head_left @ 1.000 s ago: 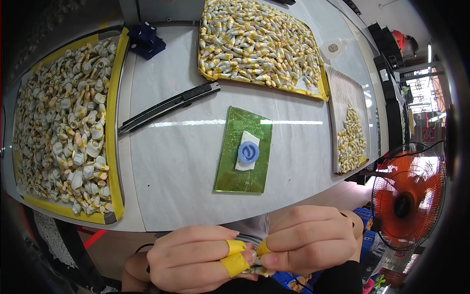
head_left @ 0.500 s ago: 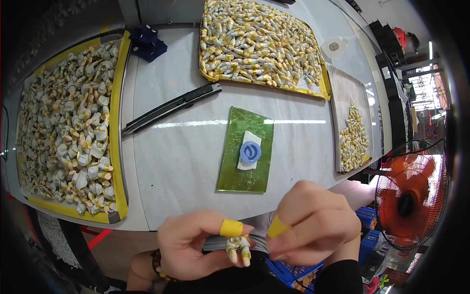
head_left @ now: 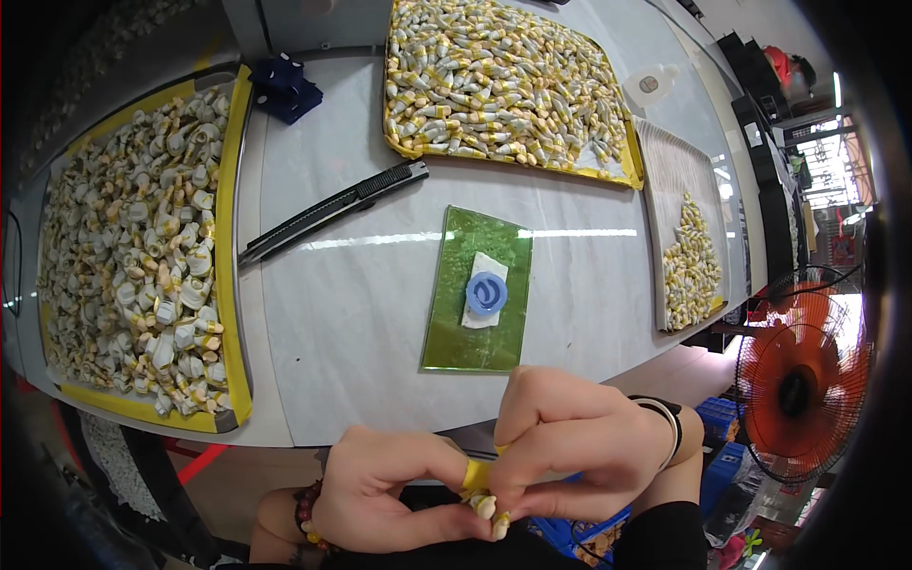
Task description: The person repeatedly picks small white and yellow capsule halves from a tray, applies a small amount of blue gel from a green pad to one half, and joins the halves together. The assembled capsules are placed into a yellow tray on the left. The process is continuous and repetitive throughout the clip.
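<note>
In front of my body, both hands meet at a small white, yellow and peach figurine piece (head_left: pixel 486 507) with two pale rounded ends pointing down. My left hand (head_left: pixel 394 494) pinches it from the left between thumb and forefinger, and yellow tape wraps that forefinger. From the right, the closed thumb and forefinger of my right hand (head_left: pixel 570 451) press against the same piece; yellow tape shows there too. Most of the piece is hidden behind the fingers. Beyond the hands, a green glass-like plate (head_left: pixel 446 337) lies on the table, bearing a white pad (head_left: pixel 480 318) and a round blue piece (head_left: pixel 486 294).
At the left stands a yellow-edged tray (head_left: pixel 237 313) heaped with figurine pieces. Another full tray (head_left: pixel 532 163) is at the back, and a partly filled one (head_left: pixel 665 190) at the right. A black utility knife (head_left: pixel 332 214) lies between. An orange fan (head_left: pixel 798 380) stands right of the table.
My right hand has moved left and down to the figurine piece, closing the gap between the hands. My left hand has turned, and its fingers now cover more of the piece.
</note>
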`<state>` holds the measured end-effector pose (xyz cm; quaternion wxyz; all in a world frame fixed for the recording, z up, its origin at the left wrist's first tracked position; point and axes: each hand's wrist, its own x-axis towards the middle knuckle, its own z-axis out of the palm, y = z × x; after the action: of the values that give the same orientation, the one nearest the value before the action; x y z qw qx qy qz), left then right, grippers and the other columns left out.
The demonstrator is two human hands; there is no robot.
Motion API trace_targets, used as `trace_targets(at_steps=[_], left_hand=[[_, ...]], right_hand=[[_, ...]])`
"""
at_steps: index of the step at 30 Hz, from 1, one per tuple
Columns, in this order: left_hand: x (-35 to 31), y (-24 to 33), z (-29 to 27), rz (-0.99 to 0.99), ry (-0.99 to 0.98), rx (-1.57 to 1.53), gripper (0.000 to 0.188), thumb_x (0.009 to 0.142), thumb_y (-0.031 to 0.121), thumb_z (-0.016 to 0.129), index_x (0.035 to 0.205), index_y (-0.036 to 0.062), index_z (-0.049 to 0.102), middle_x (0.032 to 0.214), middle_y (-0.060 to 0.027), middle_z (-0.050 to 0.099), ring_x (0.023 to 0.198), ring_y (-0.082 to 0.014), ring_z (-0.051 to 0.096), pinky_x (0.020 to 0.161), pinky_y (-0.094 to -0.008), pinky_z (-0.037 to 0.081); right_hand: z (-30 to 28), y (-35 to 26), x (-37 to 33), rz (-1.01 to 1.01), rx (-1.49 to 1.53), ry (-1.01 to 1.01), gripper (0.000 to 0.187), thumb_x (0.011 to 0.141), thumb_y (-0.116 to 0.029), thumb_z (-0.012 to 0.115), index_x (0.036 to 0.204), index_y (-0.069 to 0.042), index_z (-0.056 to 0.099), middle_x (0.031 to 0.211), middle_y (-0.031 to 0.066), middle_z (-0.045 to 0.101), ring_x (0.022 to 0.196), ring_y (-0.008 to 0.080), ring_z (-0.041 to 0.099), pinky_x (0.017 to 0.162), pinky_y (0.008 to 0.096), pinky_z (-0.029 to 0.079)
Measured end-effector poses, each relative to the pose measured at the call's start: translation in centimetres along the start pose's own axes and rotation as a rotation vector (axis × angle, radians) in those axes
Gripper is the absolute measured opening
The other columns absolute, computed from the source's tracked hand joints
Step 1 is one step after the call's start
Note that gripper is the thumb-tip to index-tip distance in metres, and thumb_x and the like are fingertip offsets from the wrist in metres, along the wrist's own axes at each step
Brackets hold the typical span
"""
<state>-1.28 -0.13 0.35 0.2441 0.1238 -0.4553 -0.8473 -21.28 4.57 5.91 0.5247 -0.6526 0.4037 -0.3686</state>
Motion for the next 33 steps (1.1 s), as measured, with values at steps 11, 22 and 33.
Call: trace_targets(at_steps=[11, 22, 33], left_hand=[[-1.8, 12.2, -3.5, 0.176, 0.093, 1.382, 0.019, 0.062, 0.010, 0.073, 0.080, 0.0044, 0.069, 0.071, -0.0069, 0.066, 0.065, -0.0242, 0.065, 0.063, -0.0328, 0.051], [6.7, 26.8, -26.3, -0.033, 0.817, 2.177, 0.041, 0.076, 0.021, 0.066, 0.112, 0.0038, 0.059, 0.101, -0.0202, 0.062, 0.096, -0.0330, 0.060, 0.083, -0.0384, 0.047], [9.3, 31.8, -48.3, -0.401, 0.545, 2.613, 0.041, 0.092, 0.031, 0.041, 0.126, 0.0099, 0.051, 0.131, -0.0168, 0.046, 0.118, -0.0316, 0.046, 0.100, -0.0400, 0.035]], right_hand=[[-0.5, -1.8, -2.8, 0.061, -0.356, 0.255, 0.023, 0.061, -0.022, 0.083, 0.074, -0.010, 0.068, 0.072, 0.0008, 0.044, 0.064, 0.0159, 0.046, 0.055, 0.0273, 0.036], [-1.2, -1.9, -6.0, 0.126, -0.472, 0.492, 0.023, 0.064, -0.025, 0.076, 0.068, -0.008, 0.061, 0.070, 0.0028, 0.045, 0.061, 0.0149, 0.043, 0.054, 0.0263, 0.032], [-2.3, -3.1, -9.2, 0.140, -0.633, 0.623, 0.014, 0.063, -0.006, 0.071, 0.074, -0.006, 0.062, 0.071, 0.0065, 0.049, 0.063, 0.0176, 0.049, 0.056, 0.0260, 0.036]])
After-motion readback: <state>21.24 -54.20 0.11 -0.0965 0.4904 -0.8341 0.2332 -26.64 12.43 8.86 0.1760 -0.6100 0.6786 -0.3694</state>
